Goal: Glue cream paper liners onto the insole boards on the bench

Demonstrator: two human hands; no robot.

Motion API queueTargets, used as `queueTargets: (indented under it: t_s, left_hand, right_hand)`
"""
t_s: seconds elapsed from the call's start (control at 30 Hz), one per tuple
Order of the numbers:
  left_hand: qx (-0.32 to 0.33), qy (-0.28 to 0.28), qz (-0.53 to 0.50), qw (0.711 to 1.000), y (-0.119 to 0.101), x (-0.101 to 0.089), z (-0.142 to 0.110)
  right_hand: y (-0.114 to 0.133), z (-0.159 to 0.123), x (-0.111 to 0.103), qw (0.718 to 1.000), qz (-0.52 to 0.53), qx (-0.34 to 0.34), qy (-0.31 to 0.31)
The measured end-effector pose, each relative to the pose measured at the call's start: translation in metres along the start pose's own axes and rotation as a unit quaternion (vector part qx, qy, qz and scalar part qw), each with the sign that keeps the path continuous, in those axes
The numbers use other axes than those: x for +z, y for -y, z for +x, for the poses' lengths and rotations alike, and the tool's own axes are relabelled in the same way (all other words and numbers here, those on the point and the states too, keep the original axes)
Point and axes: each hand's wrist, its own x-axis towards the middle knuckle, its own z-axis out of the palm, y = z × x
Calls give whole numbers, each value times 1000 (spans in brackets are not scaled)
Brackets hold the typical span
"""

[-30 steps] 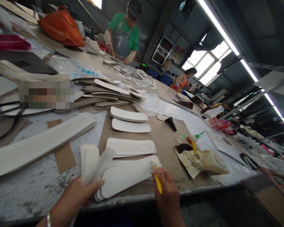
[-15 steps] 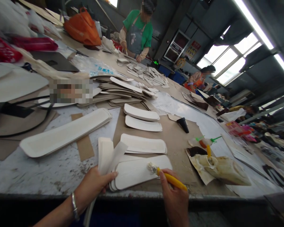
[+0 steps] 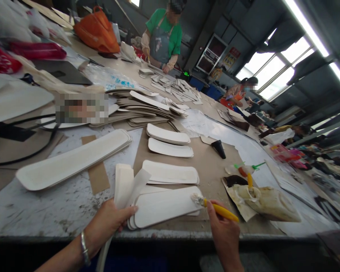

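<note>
Holding a brush [image 3: 221,212] by its yellow handle, the right hand [image 3: 225,228] is closed with the fingers bent around it, and the whitish bristles are at the right end of a white panel [image 3: 167,207]. This panel lies on top of a small fanned pile, near the front edge of the table [image 3: 45,223], over a brown sheet [image 3: 209,170]. The left hand [image 3: 110,219] is closed on some pale strips [image 3: 124,185], which it pinches between thumb and fingers; its thumb tip is at the left end of the panel. Just behind the panel are more piles of similar white pieces [image 3: 170,172], and to the left lies a stack of long panels [image 3: 75,160], set at a slant. To the right, a stained cream container [image 3: 277,206] lies on its side, with a yellow stick [image 3: 249,180] at its mouth. Across the table, a person in a green top [image 3: 176,39] stands.
</note>
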Motion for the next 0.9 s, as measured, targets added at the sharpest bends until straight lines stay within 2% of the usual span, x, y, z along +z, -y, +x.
queueTargets:
  t_s: [0.07, 0.17, 0.23, 0.3, 0.4, 0.47, 0.57, 0.63, 0.7, 0.77, 0.9]
  left_hand:
    - [6, 1, 6, 1000, 5, 1, 4]
    - [0, 3, 13, 1000, 8, 0, 8]
    - [10, 7, -3, 1000, 5, -3, 7]
    - [51, 3, -34, 998, -2, -8, 3]
    - [105, -12, -63, 992, -13, -16, -9]
    - [111, -20, -54, 992, -19, -18, -18]
    - [125, -30, -52, 990, -22, -15, -32]
    - [143, -13, -70, 987, -22, -8, -40]
    - [156, 18, -90, 984, -19, -1, -47]
    - [148, 29, -96, 984, -13, 7, -52]
    - [96, 40, -80, 991, 11, 16, -59]
  right_hand:
    - [-9, 7, -10, 999, -35, -22, -19]
    - [-4, 8, -17, 998, -31, -59, -22]
    - [8, 6, -19, 998, -15, -63, -23]
    - [24, 4, -21, 999, 17, -43, -22]
    - [54, -2, -14, 993, 115, 2, 20]
    - [77, -9, -1, 973, 209, 32, 91]
    - [111, -23, 28, 911, 344, 84, 211]
    - [128, -32, 48, 873, 399, 98, 263]
    - [139, -41, 60, 845, 440, 131, 275]
    - [143, -47, 62, 827, 470, 166, 260]
    - [130, -40, 40, 825, 495, 196, 188]
